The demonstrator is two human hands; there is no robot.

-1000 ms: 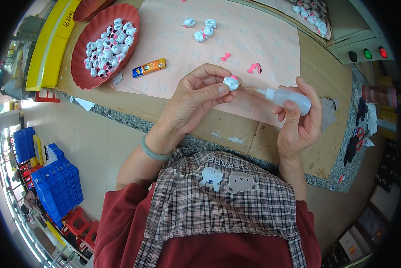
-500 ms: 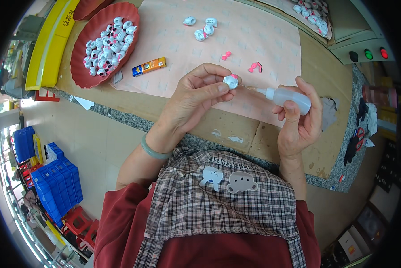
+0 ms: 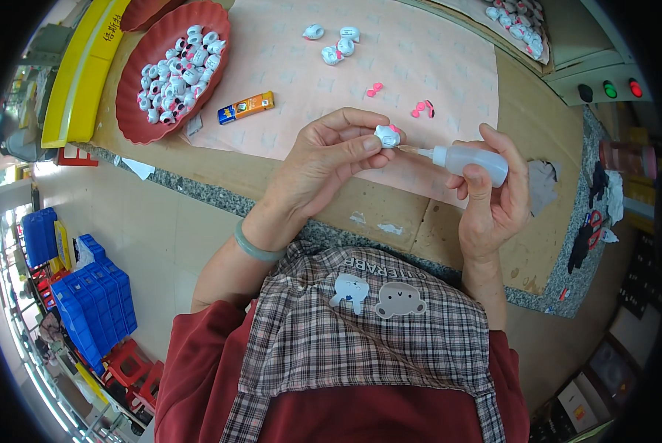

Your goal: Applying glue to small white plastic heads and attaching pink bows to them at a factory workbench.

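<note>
Pinched between the thumb and fingers of my left hand [image 3: 338, 148] is a small white figurine head [image 3: 387, 136] with a pink spot on top. My right hand [image 3: 497, 184] grips a translucent squeeze bottle [image 3: 476, 164] with a white collar and a thin needle tip. That tip points left and meets the lower right side of the head, or lies very close to it. Beyond my hands, several more white heads [image 3: 332, 55] sit on the pink paper. Small pink pieces [image 3: 374, 90] lie nearer, and another group of pink pieces [image 3: 422, 109] has a dark part.
A red scalloped bowl [image 3: 133, 111] full of white heads stands at the left, beside a yellow bin [image 3: 76, 81]. An orange and blue box [image 3: 246, 108] lies on the pink paper [image 3: 287, 44]. Red-handled scissors [image 3: 594, 220] rest at the right edge. Blue crates [image 3: 95, 303] stand on the floor.
The head in my left hand has turned and shifted slightly right. My right hand has moved the bottle a little left, bringing its tip closer to the head.
</note>
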